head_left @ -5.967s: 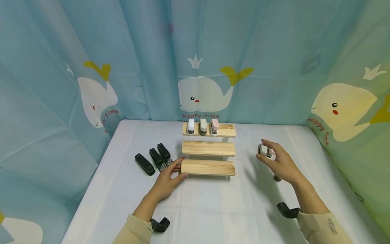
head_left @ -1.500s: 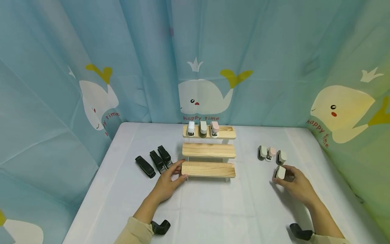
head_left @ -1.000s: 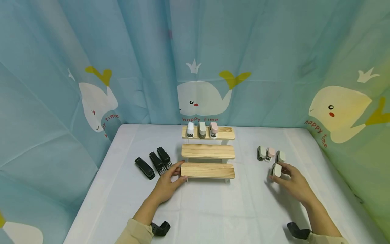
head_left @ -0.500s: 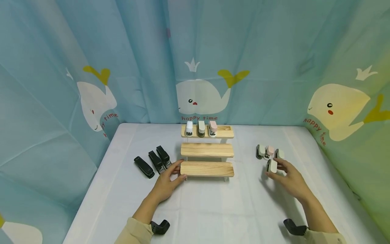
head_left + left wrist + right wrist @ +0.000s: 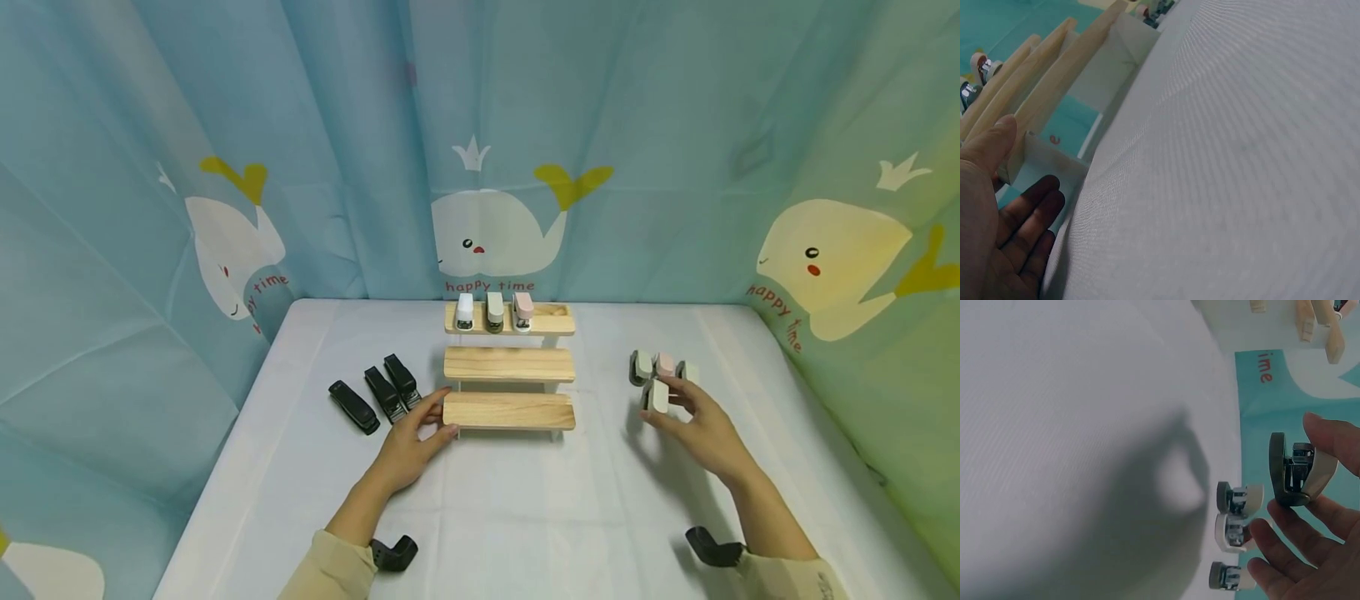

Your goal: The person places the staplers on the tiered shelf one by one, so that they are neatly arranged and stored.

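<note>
Nearby, three small staplers [image 5: 662,367]

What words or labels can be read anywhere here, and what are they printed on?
"happy time" in red, under the white whale on the middle curtain.
"happy time" again by the whale on the left curtain, partly folded away.
"happy time" beside the yellow whale on the right curtain, first letter cut off.
The small staplers and black staplers show no readable print.

Small cream stapler [image 5: 658,397] off the table, pinched in the right hand [image 5: 701,429].
Its dark metal underside and rounded cream top show in the wrist view [image 5: 1294,470]. It hangs just in front of three like staplers [image 5: 660,367] standing close together on the white cloth.
</note>
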`<state>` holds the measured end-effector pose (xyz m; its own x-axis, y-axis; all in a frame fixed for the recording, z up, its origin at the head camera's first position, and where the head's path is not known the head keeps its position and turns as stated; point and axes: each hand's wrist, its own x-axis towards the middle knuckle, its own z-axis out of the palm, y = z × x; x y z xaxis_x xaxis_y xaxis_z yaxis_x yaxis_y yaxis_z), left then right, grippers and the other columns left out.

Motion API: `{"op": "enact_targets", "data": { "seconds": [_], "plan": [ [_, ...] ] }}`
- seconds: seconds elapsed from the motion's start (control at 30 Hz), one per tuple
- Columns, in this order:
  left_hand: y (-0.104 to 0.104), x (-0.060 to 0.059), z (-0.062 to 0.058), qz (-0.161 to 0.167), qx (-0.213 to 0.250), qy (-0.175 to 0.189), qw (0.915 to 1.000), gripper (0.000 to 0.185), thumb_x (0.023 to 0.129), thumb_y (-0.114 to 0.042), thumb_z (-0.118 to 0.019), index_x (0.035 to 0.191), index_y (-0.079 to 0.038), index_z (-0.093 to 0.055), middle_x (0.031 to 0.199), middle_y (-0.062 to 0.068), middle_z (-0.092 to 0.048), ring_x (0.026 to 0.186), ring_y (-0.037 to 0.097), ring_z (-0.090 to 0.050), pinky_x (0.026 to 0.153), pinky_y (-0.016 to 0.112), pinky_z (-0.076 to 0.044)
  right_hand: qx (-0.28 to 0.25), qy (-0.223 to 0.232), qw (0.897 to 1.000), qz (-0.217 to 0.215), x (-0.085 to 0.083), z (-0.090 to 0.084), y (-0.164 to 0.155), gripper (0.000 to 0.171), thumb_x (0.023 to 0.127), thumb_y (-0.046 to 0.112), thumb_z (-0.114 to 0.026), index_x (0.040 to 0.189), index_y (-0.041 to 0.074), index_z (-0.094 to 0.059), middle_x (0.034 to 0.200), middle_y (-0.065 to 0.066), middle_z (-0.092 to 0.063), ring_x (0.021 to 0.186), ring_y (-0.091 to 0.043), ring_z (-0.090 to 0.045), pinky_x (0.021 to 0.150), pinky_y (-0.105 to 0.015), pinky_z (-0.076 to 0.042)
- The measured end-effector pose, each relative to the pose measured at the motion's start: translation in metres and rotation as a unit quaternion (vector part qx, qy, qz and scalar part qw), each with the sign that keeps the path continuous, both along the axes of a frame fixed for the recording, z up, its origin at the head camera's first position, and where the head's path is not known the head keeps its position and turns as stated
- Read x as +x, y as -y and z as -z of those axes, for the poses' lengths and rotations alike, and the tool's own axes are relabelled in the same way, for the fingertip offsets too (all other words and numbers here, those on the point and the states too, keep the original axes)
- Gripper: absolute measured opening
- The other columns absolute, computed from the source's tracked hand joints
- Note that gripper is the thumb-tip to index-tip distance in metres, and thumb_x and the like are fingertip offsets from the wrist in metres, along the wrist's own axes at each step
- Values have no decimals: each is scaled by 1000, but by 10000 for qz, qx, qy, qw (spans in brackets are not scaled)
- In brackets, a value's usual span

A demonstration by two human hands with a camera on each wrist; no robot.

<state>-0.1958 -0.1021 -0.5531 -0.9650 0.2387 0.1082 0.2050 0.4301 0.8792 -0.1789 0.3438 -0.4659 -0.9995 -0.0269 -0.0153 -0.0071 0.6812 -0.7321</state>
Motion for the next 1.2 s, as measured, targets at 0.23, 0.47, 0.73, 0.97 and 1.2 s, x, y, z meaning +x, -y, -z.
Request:
{"op": "enact_targets", "data": {
  "seconds": [0.23, 0.47, 0.73, 0.97, 1.2],
  "plan": [
    [0, -1, 1, 8, -10, -67, 10000, 62, 86, -58, -62, 142, -47, -39, 115, -17, -63, 112, 7, -58, 101, 47, -41, -24, -123, 9999, -15, -4, -1, 5, 76, 89, 43, -68, 149, 11, -35, 146, -22, -41, 129, -40, -39, 96, -64, -33],
    [0, 0, -2, -7, -38, -33, 10000, 62, 87, -58, -62, 143, -46, -39, 117, -15, -63, 114, 9, -58, 102, 49, -40, -77, -161, 9998, -22, -7, -3, 10, 75, 89, 41, -69, 149, 13, -35, 144, -22, -44, 128, -39, -40, 96, -62, -34],
    [-1, -2, -2, 38, 13, -102, 9999, 63, 88, -56, -62, 145, -43, -38, 115, -16, -63, 113, 9, -59, 101, 49, -41, -119, -312, 9994, -43, -10, -5, 17, 74, 88, 39, -70, 149, 13, -37, 141, -20, -46, 127, -38, -42, 95, -59, -36],
    [-1, -2, -1, 59, 5, -107, 9999, 63, 87, -56, -62, 144, -43, -39, 117, -15, -63, 114, 12, -59, 101, 50, -41, -217, -329, 9992, -70, -11, -6, 23, 74, 88, 39, -70, 149, 14, -37, 142, -20, -45, 127, -38, -42, 96, -59, -37],
    [-1, -1, -3, 25, -17, -22, 10000, 63, 87, -57, -62, 144, -45, -38, 115, -16, -63, 113, 9, -58, 99, 47, -42, -306, -276, 9991, -32, -13, -8, 28, 72, 88, 42, -70, 148, 15, -38, 143, -17, -45, 129, -36, -41, 98, -59, -36]
  ]
}}
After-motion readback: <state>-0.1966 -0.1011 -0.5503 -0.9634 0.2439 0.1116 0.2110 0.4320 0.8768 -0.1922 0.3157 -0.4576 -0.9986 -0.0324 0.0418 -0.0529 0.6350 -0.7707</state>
